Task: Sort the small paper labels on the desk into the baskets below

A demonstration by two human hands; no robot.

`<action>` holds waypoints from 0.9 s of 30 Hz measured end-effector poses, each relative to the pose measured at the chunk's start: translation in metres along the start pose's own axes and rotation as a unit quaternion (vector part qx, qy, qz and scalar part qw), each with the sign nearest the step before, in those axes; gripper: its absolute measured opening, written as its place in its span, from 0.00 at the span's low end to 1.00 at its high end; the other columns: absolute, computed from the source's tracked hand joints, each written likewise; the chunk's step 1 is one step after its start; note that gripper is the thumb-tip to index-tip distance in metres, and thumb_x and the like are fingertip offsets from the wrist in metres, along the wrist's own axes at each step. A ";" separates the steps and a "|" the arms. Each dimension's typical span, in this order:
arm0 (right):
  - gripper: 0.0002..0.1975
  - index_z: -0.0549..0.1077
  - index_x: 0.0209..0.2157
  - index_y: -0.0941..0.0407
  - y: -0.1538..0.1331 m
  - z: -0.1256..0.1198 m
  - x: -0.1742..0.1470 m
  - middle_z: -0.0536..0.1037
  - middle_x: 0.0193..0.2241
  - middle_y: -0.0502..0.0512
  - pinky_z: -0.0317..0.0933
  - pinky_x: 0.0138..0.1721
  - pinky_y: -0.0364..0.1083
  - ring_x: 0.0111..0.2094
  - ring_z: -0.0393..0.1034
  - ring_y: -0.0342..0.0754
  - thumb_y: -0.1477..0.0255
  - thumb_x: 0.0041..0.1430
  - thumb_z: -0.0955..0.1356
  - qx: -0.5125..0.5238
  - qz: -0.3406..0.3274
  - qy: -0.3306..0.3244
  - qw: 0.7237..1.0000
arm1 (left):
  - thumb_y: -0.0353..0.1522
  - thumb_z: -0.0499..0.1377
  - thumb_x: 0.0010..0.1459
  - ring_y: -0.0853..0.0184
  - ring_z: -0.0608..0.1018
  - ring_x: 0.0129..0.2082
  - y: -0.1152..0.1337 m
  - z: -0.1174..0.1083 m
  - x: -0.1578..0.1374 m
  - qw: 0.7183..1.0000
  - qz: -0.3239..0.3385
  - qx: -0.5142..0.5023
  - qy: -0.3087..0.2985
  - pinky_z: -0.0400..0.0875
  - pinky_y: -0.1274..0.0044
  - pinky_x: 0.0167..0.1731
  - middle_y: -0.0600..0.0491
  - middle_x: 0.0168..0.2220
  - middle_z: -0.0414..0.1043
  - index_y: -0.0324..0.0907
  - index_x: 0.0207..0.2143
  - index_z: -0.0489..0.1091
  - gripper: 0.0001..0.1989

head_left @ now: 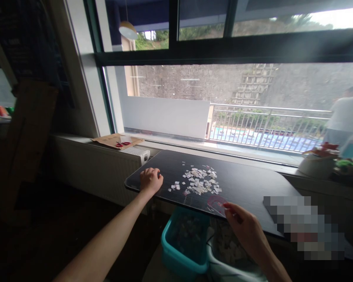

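Note:
My left hand (151,181) rests on the left part of the dark table (244,180), its fingers curled closed; whatever may be inside them is hidden. To its right lies a loose heap of small whitish square pieces (200,180), with several stray ones nearer the hand. My right hand (243,221) is over the table's front edge, thumb and forefinger pinched together. What sits in that pinch, if anything, is too small to make out. Just left of those fingertips, a thin pink curved outline (215,203) shows on the tabletop.
Below the front edge stand a turquoise bin (167,244) and a pale bin (223,270), both holding small pieces. Red-handled scissors (123,144) lie on brown paper (104,140) by the window. A blurred-out object (306,227) is at the right, near a plant pot (316,166).

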State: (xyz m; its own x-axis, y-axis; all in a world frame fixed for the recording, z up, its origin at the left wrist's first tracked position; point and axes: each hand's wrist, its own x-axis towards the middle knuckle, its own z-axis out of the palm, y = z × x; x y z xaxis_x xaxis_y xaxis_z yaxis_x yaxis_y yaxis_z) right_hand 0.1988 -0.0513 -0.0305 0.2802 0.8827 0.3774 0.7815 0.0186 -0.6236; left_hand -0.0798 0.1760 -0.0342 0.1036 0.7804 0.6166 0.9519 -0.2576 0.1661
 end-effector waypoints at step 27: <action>0.17 0.77 0.39 0.55 0.011 0.002 -0.014 0.81 0.29 0.53 0.66 0.29 0.38 0.27 0.74 0.45 0.61 0.59 0.61 -0.005 -0.032 0.031 0.999 | 0.32 0.53 0.52 0.56 0.71 0.40 -0.003 0.006 0.001 1.000 0.002 0.017 -0.005 0.61 0.67 0.41 0.47 0.35 0.72 0.41 0.34 0.72 0.10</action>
State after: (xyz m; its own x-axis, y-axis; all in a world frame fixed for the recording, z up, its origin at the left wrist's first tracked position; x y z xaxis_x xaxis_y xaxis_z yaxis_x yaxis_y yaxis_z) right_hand 0.2020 -0.0628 -0.0444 0.2640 0.8490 0.4577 0.8041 0.0683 -0.5905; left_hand -0.0811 0.1808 -0.0385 0.1097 0.7851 0.6096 0.9609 -0.2406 0.1370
